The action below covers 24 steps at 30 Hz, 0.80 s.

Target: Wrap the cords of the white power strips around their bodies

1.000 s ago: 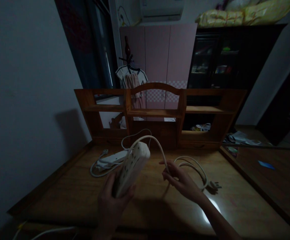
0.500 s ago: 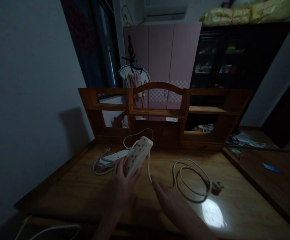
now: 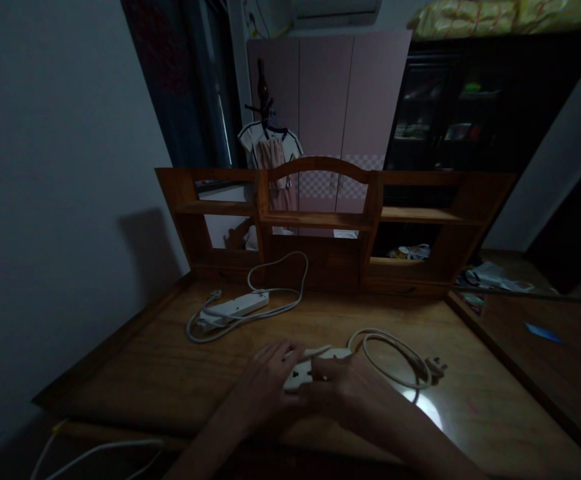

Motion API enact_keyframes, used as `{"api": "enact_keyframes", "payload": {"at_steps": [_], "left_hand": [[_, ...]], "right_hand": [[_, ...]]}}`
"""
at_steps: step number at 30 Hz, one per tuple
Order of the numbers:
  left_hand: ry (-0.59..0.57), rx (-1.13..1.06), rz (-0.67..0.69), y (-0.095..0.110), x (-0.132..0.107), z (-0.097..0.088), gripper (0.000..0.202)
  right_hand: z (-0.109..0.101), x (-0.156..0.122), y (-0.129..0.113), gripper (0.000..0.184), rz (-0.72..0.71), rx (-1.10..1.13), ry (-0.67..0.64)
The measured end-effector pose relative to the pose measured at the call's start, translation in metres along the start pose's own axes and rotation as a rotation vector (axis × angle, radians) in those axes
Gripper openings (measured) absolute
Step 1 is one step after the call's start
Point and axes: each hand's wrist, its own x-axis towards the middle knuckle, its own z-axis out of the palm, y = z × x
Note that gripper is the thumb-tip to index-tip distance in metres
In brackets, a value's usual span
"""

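Observation:
A white power strip [image 3: 299, 377] lies low over the desk top, turned sideways, with its sockets facing up. My left hand [image 3: 269, 377] is closed around its left end. My right hand [image 3: 343, 390] grips it from the front, fingers curled over its right part and hiding some sockets. Along its back edge runs a piece of its cord [image 3: 315, 351]. The rest of the cord lies in loops [image 3: 395, 383] to the right, ending in a plug [image 3: 436, 365]. Behind my left hand rests a second white power strip [image 3: 240, 305] with its own looped cord [image 3: 297, 303].
A wooden shelf unit [image 3: 315, 219] stands along the desk's back edge. The desk top [image 3: 170, 373] meets a wall on the left. At the front left edge hangs a white cable [image 3: 105, 445]. A blue card [image 3: 543, 333] lies on the lower surface at right.
The power strip has come down and rightward and turned from upright-tilted to sideways. My right hand has moved from the cord onto the strip. The second power strip is now uncovered.

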Motion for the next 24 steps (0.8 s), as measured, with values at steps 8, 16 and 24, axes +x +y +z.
{"api": "enact_keyframes", "payload": {"at_steps": [8, 16, 24], "left_hand": [[-0.085, -0.253, 0.136, 0.028, -0.006, -0.016, 0.067], [0.157, -0.360, -0.083, 0.037, -0.032, -0.024, 0.093], [0.277, -0.251, -0.089, 0.030, -0.054, -0.015, 0.108]], "right_hand": [[-0.038, 0.034, 0.046, 0.015, -0.032, 0.448, -0.049], [-0.028, 0.052, 0.066, 0.027, 0.004, 0.967, -0.106], [0.004, 0.062, 0.060, 0.026, 0.028, 0.910, -0.140]]}}
